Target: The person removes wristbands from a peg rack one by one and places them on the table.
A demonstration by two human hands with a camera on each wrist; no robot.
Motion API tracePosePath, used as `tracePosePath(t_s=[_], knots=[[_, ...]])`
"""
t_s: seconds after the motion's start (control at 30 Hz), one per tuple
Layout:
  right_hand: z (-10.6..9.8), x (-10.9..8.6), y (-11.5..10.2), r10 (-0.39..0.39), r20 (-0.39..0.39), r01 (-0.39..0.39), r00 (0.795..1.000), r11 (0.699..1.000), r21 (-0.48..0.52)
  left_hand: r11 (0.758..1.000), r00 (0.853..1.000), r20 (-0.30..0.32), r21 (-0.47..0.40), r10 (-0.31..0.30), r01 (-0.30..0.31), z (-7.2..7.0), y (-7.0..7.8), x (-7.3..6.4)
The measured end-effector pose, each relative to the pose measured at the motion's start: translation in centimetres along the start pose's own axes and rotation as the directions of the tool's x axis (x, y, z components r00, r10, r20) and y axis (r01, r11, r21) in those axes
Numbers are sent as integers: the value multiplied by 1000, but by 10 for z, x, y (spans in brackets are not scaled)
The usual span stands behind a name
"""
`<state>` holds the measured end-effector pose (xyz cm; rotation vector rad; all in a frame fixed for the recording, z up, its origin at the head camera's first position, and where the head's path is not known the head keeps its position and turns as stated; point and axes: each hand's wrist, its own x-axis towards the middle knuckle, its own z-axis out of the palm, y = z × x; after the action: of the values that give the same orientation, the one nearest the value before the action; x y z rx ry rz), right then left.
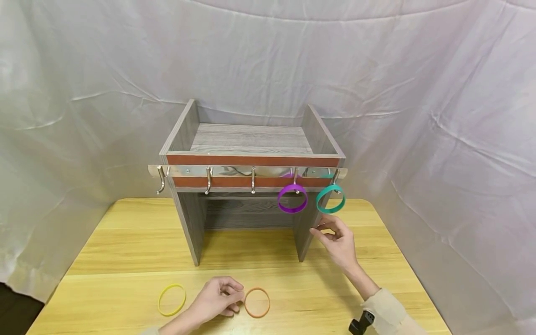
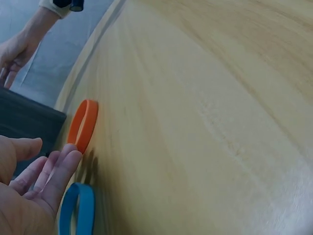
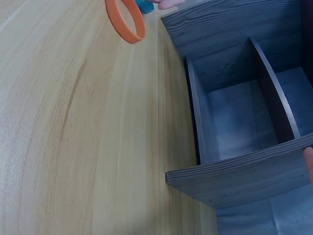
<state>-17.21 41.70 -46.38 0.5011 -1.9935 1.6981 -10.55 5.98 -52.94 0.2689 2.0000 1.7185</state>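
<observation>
My left hand [image 1: 218, 298] is low over the table with its fingers loosely bent and nothing in its grasp. Its fingertips come right at the edge of an orange wristband [image 1: 257, 302]. In the left wrist view a blue wristband [image 2: 77, 210] is beside those fingers; the hand hides it in the head view. A yellow wristband [image 1: 172, 300] lies to the left. My right hand [image 1: 338, 239], thumb and fingers apart, is beside the grey stand's right panel, just below a teal wristband [image 1: 331, 199] on the rightmost hook. A purple wristband [image 1: 292, 199] hangs one hook further left.
The grey wooden stand [image 1: 251, 139] is at the back of the table [image 1: 125, 279]. Across its front runs a metal rail [image 1: 230, 171] with several hooks sticking out. Pale cloth [image 1: 251, 56] surrounds the table at the back and sides.
</observation>
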Motion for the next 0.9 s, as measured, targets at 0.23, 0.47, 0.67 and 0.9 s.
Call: tracePosePath(t_s=[0.23, 0.47, 0.67, 0.9], knots=[[0, -1, 0, -4, -1, 4, 1000, 1000, 6, 1000, 999, -24, 4, 31, -31, -15, 6, -5], [0, -1, 1, 6, 4, -6, 1000, 1000, -2, 999, 997, -70, -28, 31, -33, -31, 10, -11], [0, -1, 1, 6, 15, -6, 1000, 1000, -3, 997, 990, -134, -55, 50, -58, -49, 22, -17], [-1, 0, 3, -5, 2, 5, 1000, 1000, 10, 997, 956, -293, -71, 12, -35, -68, 46, -28]])
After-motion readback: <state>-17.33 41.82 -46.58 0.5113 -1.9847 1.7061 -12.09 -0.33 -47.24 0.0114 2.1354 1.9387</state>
